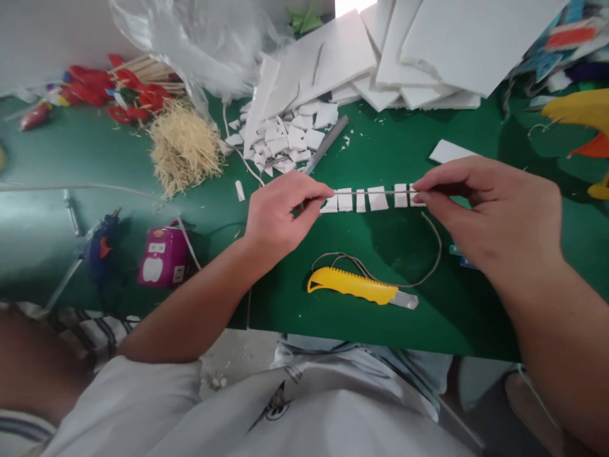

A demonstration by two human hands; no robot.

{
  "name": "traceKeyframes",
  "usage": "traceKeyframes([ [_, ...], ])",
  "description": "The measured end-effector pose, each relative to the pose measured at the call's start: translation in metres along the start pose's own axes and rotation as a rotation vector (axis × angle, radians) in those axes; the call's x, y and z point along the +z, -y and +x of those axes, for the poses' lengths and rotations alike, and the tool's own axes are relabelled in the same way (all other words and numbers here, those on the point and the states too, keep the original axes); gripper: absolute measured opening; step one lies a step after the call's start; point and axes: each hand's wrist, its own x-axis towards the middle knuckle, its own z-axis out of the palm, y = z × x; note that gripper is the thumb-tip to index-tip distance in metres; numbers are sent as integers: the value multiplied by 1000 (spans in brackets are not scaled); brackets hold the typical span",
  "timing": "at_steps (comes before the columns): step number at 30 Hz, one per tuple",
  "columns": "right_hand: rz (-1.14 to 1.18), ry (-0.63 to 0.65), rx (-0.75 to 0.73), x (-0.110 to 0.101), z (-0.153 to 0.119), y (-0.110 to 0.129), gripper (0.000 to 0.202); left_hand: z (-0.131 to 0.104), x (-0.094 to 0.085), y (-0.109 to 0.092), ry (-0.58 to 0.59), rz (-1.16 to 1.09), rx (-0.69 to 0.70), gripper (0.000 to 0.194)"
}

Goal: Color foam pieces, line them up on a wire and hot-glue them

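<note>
Between my hands a thin grey cord (389,192) is pulled straight, running level over a row of small white foam pieces (378,200) on the green table. My left hand (280,212) pinches one end between thumb and forefinger, at the row's left side. At the right side, thumb and finger of my right hand (490,209) pinch the cord too. A loose grey length curves on the table below, beside a yellow utility knife (354,284) with its blade out. My fingers partly cover the outermost foam pieces.
Behind my hands lie broken foam scraps (280,139), a grey knife-like tool (327,145) and stacked white foam sheets (428,57). Leftward are straw-coloured shreds (185,146), a purple power adapter (163,256) with a cable, and a blue glue gun (101,244). Another person sits at the left.
</note>
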Motion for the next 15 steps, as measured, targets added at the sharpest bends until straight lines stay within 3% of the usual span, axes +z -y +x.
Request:
traceKeyframes([
  [7,-95,60,4,-4,9,-3,15,3,14,11,65,133,149,28],
  [15,-237,92,-105,-3,13,-16,10,5,16,17,117,168,187,30],
])
